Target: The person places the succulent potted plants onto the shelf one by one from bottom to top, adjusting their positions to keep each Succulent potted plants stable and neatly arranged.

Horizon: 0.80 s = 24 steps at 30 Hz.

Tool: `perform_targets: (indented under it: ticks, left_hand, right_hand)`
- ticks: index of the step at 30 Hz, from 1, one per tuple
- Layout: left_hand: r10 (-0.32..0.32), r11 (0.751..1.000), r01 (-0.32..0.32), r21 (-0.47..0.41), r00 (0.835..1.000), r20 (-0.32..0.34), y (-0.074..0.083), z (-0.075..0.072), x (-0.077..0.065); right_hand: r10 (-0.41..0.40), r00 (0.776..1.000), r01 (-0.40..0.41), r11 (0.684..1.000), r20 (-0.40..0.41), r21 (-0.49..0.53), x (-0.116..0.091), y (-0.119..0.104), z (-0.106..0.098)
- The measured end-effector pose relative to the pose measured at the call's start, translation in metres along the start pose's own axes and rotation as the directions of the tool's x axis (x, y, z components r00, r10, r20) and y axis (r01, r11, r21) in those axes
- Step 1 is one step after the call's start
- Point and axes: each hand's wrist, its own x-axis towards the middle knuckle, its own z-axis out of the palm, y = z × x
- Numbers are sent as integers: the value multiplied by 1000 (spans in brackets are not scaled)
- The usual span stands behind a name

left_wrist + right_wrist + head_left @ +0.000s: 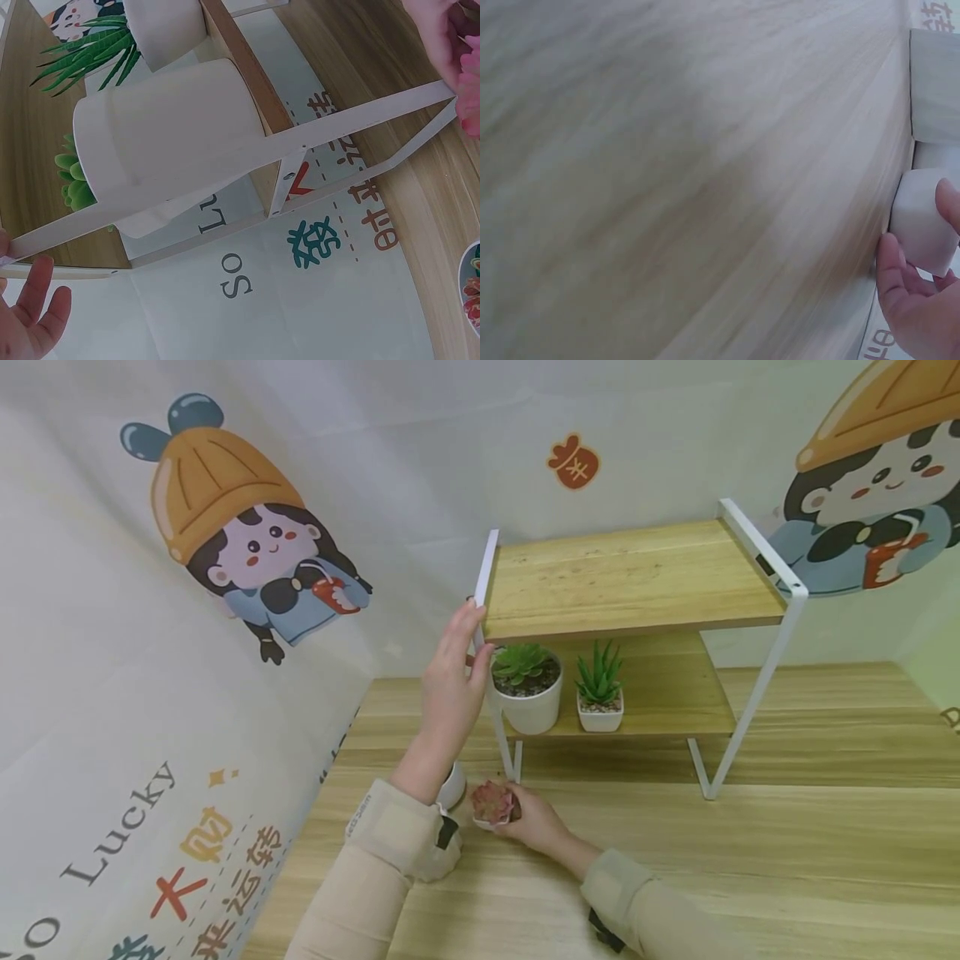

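Note:
My left hand [453,685] holds the left upright of a two-tier shelf [637,577] with white metal frames and wooden boards. In the left wrist view, fingers of that hand [34,319] lie on both sides of the white frame [360,120]. By the shelf's front left foot, my right hand [540,822] grips a small potted succulent [492,802] with pinkish-red leaves. The right wrist view shows its white pot [922,217] between thumb and fingers, low at the tabletop. Whether the pot touches the table I cannot tell.
On the lower board stand a round white pot with a green succulent [531,702] and a smaller square pot with a spiky green plant [600,714]. Another white pot [452,787], partly behind my left forearm, sits on the wooden table [825,843]. A printed cloth [420,460] hangs behind.

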Motion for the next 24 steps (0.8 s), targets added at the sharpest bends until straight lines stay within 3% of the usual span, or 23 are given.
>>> perform_targets:
  ticks: [10,24]
  left_hand:
    - [-7,1000,7,-10,1000,8,0,0,0]
    - [5,1000,-5,2,1000,12,0,-1,0]
  right_hand:
    - [0,998,-11,987,69,157,-16,11,-19]
    - [13,996,-29,983,88,180,-67,36,-76]
